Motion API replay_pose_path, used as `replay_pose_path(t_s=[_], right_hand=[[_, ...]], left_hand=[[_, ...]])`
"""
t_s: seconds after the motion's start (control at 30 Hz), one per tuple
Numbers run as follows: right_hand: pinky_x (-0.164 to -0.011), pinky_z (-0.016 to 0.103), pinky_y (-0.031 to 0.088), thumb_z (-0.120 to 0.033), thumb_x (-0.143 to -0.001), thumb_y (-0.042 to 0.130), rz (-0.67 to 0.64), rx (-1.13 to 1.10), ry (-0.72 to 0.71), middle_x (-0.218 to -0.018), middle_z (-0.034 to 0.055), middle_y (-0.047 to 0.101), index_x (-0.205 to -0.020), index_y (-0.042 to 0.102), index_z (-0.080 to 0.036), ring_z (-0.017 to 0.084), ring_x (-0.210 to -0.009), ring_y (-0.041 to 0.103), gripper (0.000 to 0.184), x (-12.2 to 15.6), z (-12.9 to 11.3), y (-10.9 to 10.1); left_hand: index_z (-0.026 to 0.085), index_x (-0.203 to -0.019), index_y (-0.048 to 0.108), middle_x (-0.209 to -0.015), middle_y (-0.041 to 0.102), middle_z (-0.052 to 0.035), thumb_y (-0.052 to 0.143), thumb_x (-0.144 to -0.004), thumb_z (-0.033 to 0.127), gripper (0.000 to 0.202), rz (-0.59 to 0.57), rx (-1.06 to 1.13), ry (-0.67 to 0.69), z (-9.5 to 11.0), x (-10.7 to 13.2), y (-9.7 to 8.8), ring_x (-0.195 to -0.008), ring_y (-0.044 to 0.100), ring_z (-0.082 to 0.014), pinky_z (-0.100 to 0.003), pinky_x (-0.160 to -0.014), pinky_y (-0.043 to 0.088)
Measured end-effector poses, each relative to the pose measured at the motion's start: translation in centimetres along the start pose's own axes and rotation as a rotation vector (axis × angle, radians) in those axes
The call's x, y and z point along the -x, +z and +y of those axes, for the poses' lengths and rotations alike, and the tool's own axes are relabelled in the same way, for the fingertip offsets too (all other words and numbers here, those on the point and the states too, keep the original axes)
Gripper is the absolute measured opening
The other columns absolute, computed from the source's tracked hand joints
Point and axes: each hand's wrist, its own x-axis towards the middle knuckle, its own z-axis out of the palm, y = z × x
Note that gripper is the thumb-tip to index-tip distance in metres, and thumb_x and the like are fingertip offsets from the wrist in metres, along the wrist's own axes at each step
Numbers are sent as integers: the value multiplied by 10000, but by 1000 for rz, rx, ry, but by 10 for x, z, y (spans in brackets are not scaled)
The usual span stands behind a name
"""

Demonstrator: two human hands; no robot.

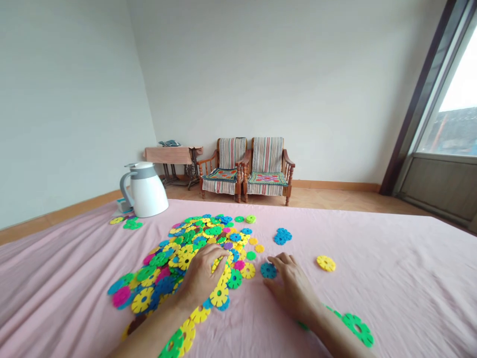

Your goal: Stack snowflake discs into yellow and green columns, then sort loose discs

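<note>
Over a heap of plastic snowflake discs (186,262) in yellow, green, blue and pink, my left hand (204,268) reaches down with its fingers curled toward the thumb. Whatever its fingertips hold, if anything, is hidden; yellow discs show just beside and below them. To the right of the heap, my right hand (290,283) has a blue snowflake disc (268,271) between thumb and forefinger, low at the cloth. Just past that hand lies a small blue group of discs (282,236). A yellow disc (326,263) rests farther right, and a green disc (357,329) lies near my right forearm.
A pink cloth (402,278) with wrinkles covers the table. At the back left stands a white jug (149,194) with a grey handle, several discs near its base. Beyond the table are two wooden armchairs (267,156) and a sewing-machine table (167,155).
</note>
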Motion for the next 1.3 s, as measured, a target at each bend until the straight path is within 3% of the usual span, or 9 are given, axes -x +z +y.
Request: replay_pose_path(t_s=[0.13, 0.4, 0.5, 0.67, 0.93, 1.3], right_hand=[[-808, 302, 391, -249, -721, 571, -30, 17, 5, -940, 86, 591, -893, 647, -204, 230, -941, 517, 192, -4, -1, 0], [-741, 284, 386, -199, -778, 469, 59, -5, -17, -868, 69, 566, -818, 553, -182, 197, -836, 529, 94, 3, 1, 5], [-685, 268, 377, -186, -841, 364, 51, -20, 11, -797, 50, 566, -737, 510, -200, 174, -761, 531, 180, 2, 2, 2], [-652, 258, 360, -232, -768, 497, 3, -45, 21, -789, 27, 574, -763, 507, -210, 168, -738, 526, 25, 4, 1, 0], [-603, 244, 329, -185, -648, 552, -137, -72, 48, -758, 19, 561, -702, 506, -197, 151, -693, 498, 73, 7, -3, -6], [-614, 247, 322, -192, -587, 545, -172, -135, 74, -785, 17, 558, -750, 483, -194, 147, -701, 482, 175, 10, 0, -4]], left_hand=[[203, -873, 639, -864, 645, -38, 472, -838, 162, 175, -14, 17, -3, -2, 2, 4, -864, 598, -174, -308, -805, 487], [211, -854, 647, -809, 636, -27, 476, -842, 148, 183, -138, 30, 65, 16, 5, 7, -821, 581, -170, -298, -769, 467], [213, -846, 648, -805, 627, -28, 484, -847, 143, 179, -199, 25, 98, 21, 7, 8, -820, 564, -169, -294, -760, 453], [207, -838, 642, -806, 621, -22, 500, -848, 135, 159, -265, 18, 117, 23, 9, 8, -826, 542, -168, -298, -776, 431], [205, -863, 636, -841, 615, -15, 507, -815, 71, 192, -331, 57, 141, 31, 11, 7, -837, 534, -159, -287, -788, 413], [173, -741, 571, -766, 582, 0, 492, -841, 87, 153, -392, -7, 195, 38, 14, 13, -777, 515, -135, -258, -729, 387]])
